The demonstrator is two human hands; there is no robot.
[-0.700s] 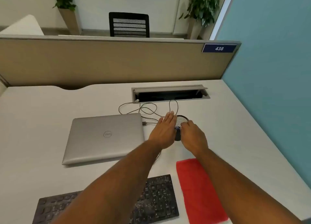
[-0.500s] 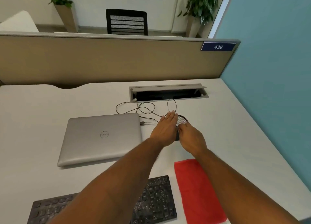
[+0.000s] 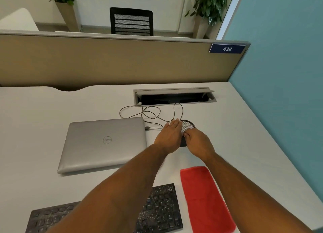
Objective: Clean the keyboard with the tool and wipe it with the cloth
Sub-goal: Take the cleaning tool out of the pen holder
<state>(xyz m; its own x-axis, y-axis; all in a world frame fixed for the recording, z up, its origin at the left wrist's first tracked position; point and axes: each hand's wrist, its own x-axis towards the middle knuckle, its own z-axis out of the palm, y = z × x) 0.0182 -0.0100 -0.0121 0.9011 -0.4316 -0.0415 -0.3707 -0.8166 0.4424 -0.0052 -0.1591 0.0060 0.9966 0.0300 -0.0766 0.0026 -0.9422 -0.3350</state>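
Hands met at a round black mesh-topped tool (image 3: 188, 124): left hand (image 3: 170, 138) flat alongside, right hand (image 3: 198, 141) pinching its rim; dusty black keyboard (image 3: 160, 210) lay lengthwise along the tabletop's near edge.

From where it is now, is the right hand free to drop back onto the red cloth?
Probably yes: the cloth lies flat just nearer than the right hand, with only bare desk between, though its fingers look busy at the mesh holder.

keyboard (image 3: 160, 210) partly behind left forearm, cut by bottom edge, mesh cup (image 3: 187, 125) contents unseen
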